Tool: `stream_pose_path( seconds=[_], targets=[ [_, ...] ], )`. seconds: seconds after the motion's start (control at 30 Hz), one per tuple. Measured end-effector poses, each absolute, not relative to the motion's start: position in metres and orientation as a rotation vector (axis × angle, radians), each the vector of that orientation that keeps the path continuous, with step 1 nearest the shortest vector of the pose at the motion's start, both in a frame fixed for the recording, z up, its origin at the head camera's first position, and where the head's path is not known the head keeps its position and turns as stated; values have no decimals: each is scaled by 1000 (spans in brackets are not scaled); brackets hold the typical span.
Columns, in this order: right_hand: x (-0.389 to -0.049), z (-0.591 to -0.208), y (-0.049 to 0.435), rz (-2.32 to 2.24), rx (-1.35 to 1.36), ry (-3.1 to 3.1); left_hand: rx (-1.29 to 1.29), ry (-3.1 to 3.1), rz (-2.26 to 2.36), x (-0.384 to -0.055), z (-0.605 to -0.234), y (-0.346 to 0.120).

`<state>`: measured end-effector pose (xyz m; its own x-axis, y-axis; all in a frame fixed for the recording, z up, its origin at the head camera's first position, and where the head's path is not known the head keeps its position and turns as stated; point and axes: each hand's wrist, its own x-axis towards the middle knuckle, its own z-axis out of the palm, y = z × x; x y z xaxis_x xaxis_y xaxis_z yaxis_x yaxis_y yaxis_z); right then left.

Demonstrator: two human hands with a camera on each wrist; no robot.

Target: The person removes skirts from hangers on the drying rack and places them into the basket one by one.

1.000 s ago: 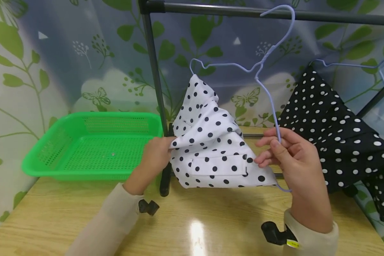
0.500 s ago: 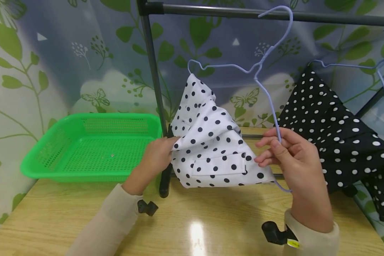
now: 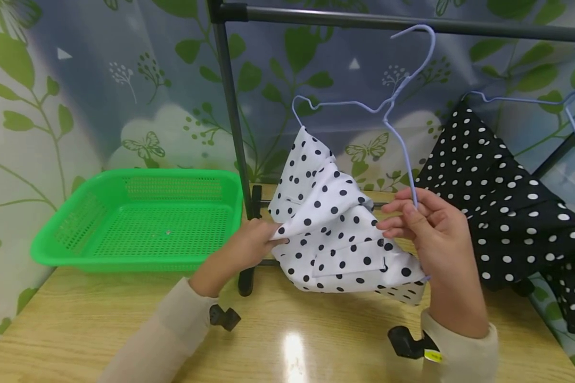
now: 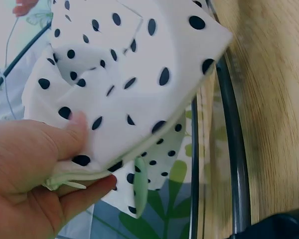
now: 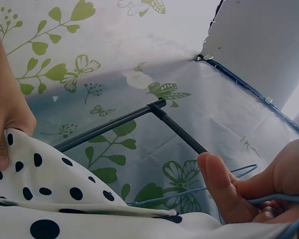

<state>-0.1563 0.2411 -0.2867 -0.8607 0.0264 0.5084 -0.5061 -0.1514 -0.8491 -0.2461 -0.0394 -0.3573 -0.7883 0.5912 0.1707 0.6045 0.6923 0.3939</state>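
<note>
A white garment with black dots (image 3: 337, 213) hangs in folds on a thin light-blue wire hanger (image 3: 359, 104), whose hook is up near the rack's top bar. My left hand (image 3: 254, 242) pinches the garment's left edge. In the left wrist view, the thumb of the left hand (image 4: 35, 164) lies on top of the cloth and fingers show beneath. With thumb and fingers, my right hand (image 3: 433, 229) pinches the hanger's right arm; the right wrist view shows the blue wire running through the right hand (image 5: 259, 194). The hanger's lower bar is mostly hidden by cloth.
A dark metal rack (image 3: 232, 101) stands on the wooden table (image 3: 292, 340). Left of it sits a green plastic basket (image 3: 139, 263). To the right, a black garment with white dots (image 3: 503, 218) hangs on another blue hanger (image 3: 522, 98). A leaf-print curtain (image 3: 167, 122) covers the back.
Hanger and white garment have dropped a little, the hook now lower against the top bar. The left hand has moved right and down with the cloth edge; the right hand shifted slightly left.
</note>
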Motion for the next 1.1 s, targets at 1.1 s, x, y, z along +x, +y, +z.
stream_pose_path(
  seconds=[1.1],
  targets=[
    [-160, -289, 238, 2118, 538, -1669, -1015, -2820, -587, -209, -353, -22]
  ],
)
